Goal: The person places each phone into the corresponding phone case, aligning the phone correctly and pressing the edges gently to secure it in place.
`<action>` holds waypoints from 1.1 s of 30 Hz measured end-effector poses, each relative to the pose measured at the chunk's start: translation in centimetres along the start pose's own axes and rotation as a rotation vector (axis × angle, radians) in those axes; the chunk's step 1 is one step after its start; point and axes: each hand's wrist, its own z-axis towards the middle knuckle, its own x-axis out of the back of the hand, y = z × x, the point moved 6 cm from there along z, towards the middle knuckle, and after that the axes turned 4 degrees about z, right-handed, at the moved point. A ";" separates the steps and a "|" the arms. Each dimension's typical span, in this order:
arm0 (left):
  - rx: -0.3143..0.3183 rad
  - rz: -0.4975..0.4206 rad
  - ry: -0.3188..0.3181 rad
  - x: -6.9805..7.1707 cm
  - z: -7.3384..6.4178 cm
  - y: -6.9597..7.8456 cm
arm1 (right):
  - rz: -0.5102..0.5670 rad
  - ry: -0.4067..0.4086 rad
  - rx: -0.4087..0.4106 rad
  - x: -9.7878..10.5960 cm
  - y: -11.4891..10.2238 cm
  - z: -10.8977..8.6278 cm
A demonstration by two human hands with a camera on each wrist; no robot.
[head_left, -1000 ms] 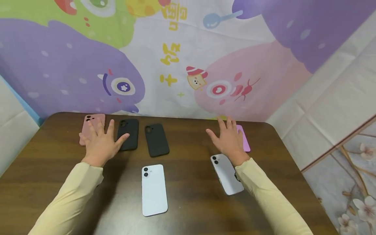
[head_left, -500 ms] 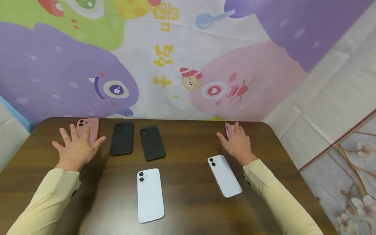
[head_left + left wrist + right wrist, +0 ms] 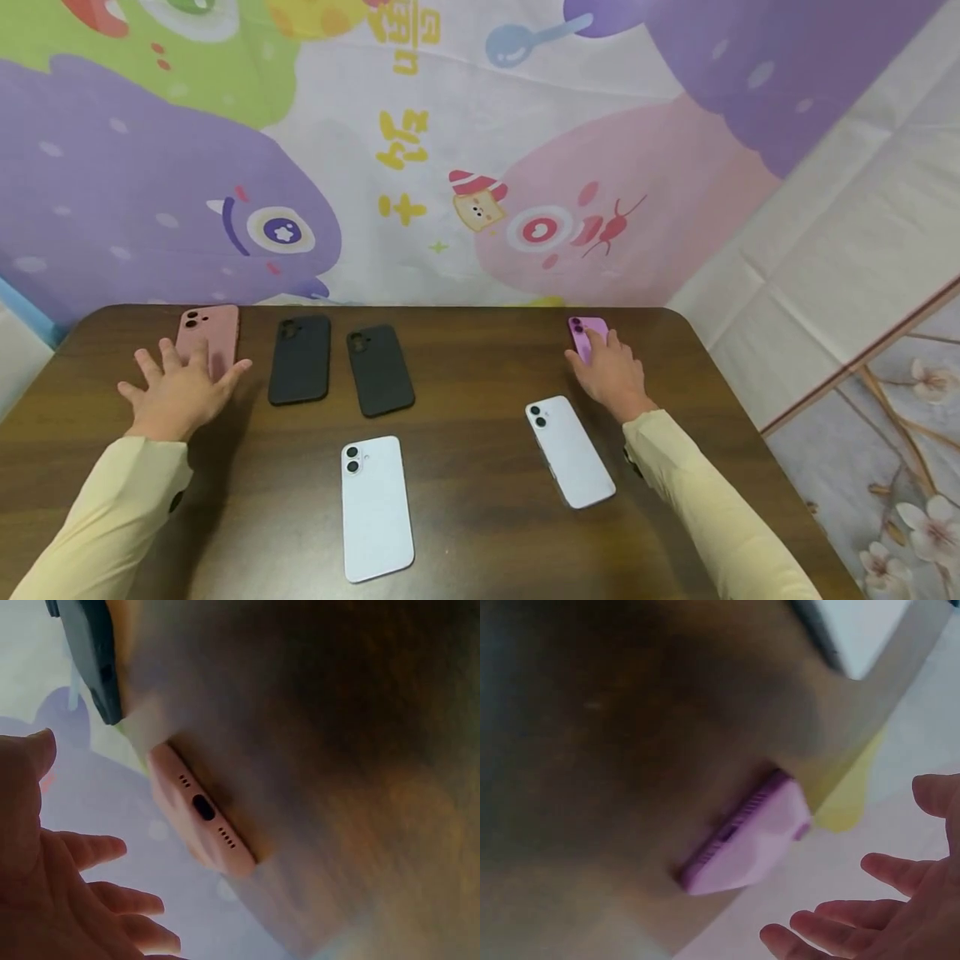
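Note:
My left hand [image 3: 176,400] hovers with fingers spread over the lower part of a pink phone case [image 3: 221,329] at the back left. A gap between palm and pink case shows in the left wrist view, where the case's port cutout [image 3: 204,808] faces the camera. At the back right, my right hand [image 3: 615,379] hangs over a small purple phone [image 3: 597,323], partly covering it. The right wrist view shows the fingers apart from the purple phone [image 3: 754,844], loosely extended and holding nothing.
Two black phone cases [image 3: 300,362] [image 3: 381,375] lie right of the pink one. Two white phones [image 3: 377,512] [image 3: 572,454] lie nearer the front, camera side up. A cartoon-printed cloth [image 3: 420,275] hangs behind the brown wooden table [image 3: 472,375].
My left hand has moved left, from between the pink and black cases to over the pink case. The right hand has shifted slightly right and down, uncovering the purple phone's camera end. The view has tilted slightly.

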 end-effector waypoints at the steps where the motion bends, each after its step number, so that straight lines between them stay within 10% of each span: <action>1: 0.002 -0.003 -0.008 -0.1 0.0 -0.1 | -0.007 -0.010 -0.009 -0.2 0.3 0.1; 33: 0.048 -0.012 -0.021 -1.5 1.2 -1.5 | -0.010 -0.075 -0.160 -1.5 4.0 3.1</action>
